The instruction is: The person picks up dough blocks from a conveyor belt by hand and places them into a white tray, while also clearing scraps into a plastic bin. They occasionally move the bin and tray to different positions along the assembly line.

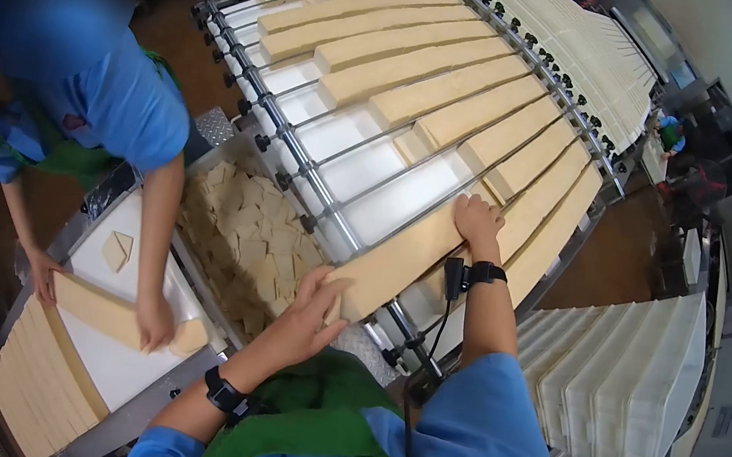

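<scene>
A long, pale yellow dough slab (409, 261) lies slanted over the near edge of a white conveyor. Around its near end my left hand (302, 315) is wrapped, thumb on one side and fingers at the end face. My right hand (480, 221) grips its far end from above, the fingers partly hidden. More dough slabs (429, 93) lie side by side on the conveyor (372, 192), separated by thin metal rods. Just beyond my left hand stands a bin of loose flat dough pieces (244, 227).
To the left, a co-worker's hands (156, 324) hold another dough strip (102, 309) on a white board, beside a row of strips (39, 386). A metal rail with black knobs (277, 120) borders the conveyor. Stacked white trays (625, 372) stand at the right.
</scene>
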A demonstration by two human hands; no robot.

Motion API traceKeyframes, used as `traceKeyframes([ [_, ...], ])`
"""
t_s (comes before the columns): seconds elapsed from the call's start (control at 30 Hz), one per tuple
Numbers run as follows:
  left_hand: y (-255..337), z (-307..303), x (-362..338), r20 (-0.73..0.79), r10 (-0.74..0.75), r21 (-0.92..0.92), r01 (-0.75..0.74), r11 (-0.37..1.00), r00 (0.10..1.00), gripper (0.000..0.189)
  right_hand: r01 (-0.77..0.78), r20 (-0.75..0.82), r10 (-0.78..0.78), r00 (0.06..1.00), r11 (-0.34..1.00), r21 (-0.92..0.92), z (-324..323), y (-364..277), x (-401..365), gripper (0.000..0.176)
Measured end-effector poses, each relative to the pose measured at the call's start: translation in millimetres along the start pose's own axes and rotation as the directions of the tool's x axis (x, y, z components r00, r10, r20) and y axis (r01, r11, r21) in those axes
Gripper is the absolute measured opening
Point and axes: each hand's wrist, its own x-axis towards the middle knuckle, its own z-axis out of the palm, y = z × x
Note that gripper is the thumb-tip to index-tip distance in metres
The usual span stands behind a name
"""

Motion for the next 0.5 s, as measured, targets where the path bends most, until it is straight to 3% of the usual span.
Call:
traceKeyframes([
  [0.3, -14.7, 34.7, 43.7, 0.008, -0.005, 0.047, 0.005, 0.999, 1.000, 0.051, -0.138, 0.090, 0.124, 0.988, 0.976, 0.170, -3.4, 22.0, 40.9, 0.058],
  [0.43, -30.8, 53.3, 68.5, -0.002, 0.081, 0.144, -0.080, 0.986, 0.997, 0.050, 0.006, -0.145, 0.011, 0.989, 0.993, 0.114, -1.9, 27.1, 33.8, 0.058],
  [0.5, -38.9, 59.8, 88.7, 0.031, 0.061, 0.035, -0.062, 0.997, 0.998, 0.051, 0.048, -0.294, -0.014, 0.956, 0.993, 0.107, -10.2, 18.0, 9.8, 0.059],
])
